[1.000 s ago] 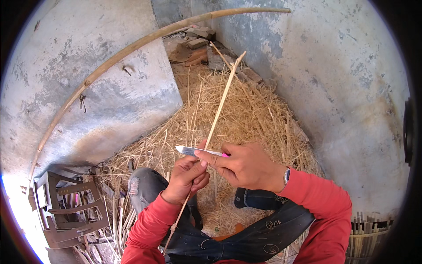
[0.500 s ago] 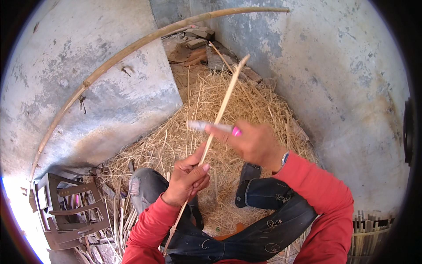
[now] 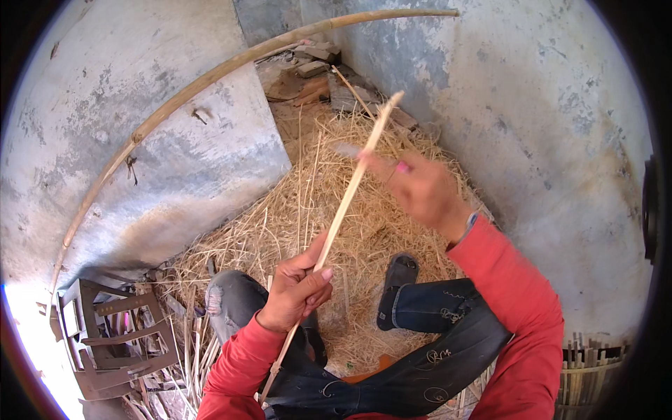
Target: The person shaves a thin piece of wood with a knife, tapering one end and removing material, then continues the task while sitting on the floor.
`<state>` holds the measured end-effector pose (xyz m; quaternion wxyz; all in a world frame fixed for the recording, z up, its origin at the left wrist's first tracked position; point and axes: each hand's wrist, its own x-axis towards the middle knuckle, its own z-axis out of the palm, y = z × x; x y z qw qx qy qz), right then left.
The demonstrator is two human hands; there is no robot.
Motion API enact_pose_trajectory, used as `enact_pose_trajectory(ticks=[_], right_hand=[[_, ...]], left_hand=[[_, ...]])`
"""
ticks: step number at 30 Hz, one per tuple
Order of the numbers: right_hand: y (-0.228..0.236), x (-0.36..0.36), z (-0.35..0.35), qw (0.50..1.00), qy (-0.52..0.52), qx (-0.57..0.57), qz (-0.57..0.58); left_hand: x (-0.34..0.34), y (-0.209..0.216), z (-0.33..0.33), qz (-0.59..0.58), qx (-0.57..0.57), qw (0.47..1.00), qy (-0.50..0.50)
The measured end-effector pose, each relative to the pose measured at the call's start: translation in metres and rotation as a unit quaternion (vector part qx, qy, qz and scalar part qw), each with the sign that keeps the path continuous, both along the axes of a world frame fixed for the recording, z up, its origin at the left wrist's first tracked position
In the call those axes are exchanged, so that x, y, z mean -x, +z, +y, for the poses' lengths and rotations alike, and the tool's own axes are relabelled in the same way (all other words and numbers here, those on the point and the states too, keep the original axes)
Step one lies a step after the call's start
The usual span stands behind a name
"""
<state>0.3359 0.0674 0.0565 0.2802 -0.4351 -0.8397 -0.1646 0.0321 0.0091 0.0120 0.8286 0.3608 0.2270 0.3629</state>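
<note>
My left hand (image 3: 299, 290) is closed round a long, pale split bamboo strip (image 3: 348, 198) that slants from my lap up toward the far right. Farther up the strip, my right hand (image 3: 425, 187) grips a knife with a bright pink bit showing at the fist. The knife's blurred pale blade (image 3: 345, 149) lies across the strip below its frayed upper end. Most of the knife's handle is hidden in my fingers.
A heap of shavings (image 3: 364, 231) covers the floor before my legs. A bamboo pole (image 3: 210, 80) arcs along the left wall. At lower left stands a brown frame (image 3: 129, 336) beside loose strips. Bricks (image 3: 313, 68) lie in the far corner; a slatted basket (image 3: 591, 371) sits at lower right.
My right hand and the knife have moved up along the strip, away from my left hand. The left hand keeps its hold, nearly still.
</note>
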Motion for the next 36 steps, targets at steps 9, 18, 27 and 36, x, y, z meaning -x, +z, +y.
enact_pose_trajectory(ticks=[9, 18, 27, 36], right_hand=[[-0.017, 0.050, -0.038, 0.993, 0.106, 0.043, -0.032], [0.011, -0.095, 0.028, 0.973, -0.119, -0.139, 0.138], [0.029, -0.022, -0.017, 0.915, -0.084, 0.087, 0.384], [0.017, -0.002, -0.009, 0.934, -0.047, 0.085, 0.345]], left_hand=[[-0.001, -0.004, 0.001, 0.042, -0.001, 0.999, 0.013], [0.000, 0.001, -0.009, 0.005, -0.028, 0.998, -0.058], [-0.004, 0.007, -0.005, 0.008, 0.022, 0.999, -0.035], [-0.009, 0.003, -0.010, 0.009, 0.009, 0.998, -0.067]])
